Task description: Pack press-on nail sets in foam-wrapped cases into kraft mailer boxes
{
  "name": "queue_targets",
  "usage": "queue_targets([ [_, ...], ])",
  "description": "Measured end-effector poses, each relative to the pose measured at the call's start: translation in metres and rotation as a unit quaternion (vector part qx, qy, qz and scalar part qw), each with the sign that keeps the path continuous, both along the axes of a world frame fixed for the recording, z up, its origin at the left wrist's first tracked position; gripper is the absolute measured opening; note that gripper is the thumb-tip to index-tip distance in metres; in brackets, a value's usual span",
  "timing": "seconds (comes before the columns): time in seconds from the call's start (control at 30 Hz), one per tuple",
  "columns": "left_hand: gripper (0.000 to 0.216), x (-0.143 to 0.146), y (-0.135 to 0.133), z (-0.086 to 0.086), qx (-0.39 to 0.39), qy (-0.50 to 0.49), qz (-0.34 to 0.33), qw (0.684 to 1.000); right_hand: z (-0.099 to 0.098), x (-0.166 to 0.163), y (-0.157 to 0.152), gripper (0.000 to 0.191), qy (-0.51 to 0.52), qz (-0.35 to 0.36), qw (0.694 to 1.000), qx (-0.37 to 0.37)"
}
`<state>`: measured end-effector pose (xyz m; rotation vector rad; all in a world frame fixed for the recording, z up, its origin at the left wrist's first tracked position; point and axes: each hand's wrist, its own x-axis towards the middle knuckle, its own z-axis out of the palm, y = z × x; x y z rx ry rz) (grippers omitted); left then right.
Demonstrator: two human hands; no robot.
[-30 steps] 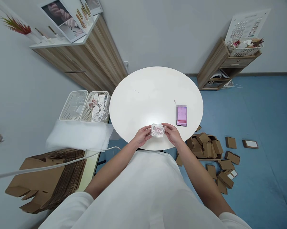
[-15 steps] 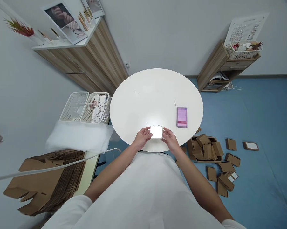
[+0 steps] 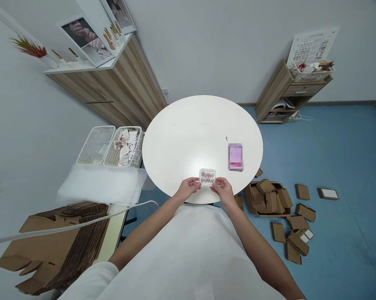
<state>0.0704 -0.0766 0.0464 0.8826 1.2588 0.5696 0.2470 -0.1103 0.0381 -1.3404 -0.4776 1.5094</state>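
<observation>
A small clear plastic case [image 3: 207, 176] is held up between both hands over the near edge of the round white table [image 3: 188, 125]. Rows of small pinkish and silvery pieces, which look like press-on nails, show through it. My left hand [image 3: 188, 188] pinches the case's left side with thumb and fingers. At its right side, my right hand [image 3: 222, 190] grips the near corner in the same way. Farther right on the tabletop lies a blurred purple rectangular item [image 3: 235, 157], apart from my hands.
Left of the table stand a white basket [image 3: 95, 146] and another basket holding cards [image 3: 125, 146]. Below them lie white translucent sheets [image 3: 97, 185] and stacked flat cardboard [image 3: 56, 246]. A white cable [image 3: 113, 215] crosses there. Small brown boxes [image 3: 297, 241] lie on the floor at right.
The case has tilted: its face was a bright white glare and now its contents show. Both hands still hold it. The whole view has shifted slightly.
</observation>
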Motion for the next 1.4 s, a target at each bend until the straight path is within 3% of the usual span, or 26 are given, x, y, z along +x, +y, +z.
queue_targets([
  [0.27, 0.035, 0.006, -0.002, -0.007, 0.058, 0.041, -0.056, 0.996, -0.006, 0.003, -0.002, 0.042, 0.0, 0.005, 1.0, -0.022],
  [0.77, 0.03, -0.018, -0.005, -0.012, 0.08, 0.046, 0.019, 0.996, -0.011, -0.015, 0.02, 0.035, -0.064, 0.085, 0.994, -0.021],
  [1.2, 0.033, -0.07, 0.016, -0.02, 0.086, 0.046, 0.032, 0.995, -0.01, -0.067, 0.049, 0.035, -0.081, 0.1, 0.991, -0.048],
  [1.4, 0.041, -0.111, 0.029, -0.022, 0.108, 0.049, 0.092, 0.989, -0.01, -0.112, 0.059, 0.034, -0.107, 0.079, 0.989, -0.06],
])
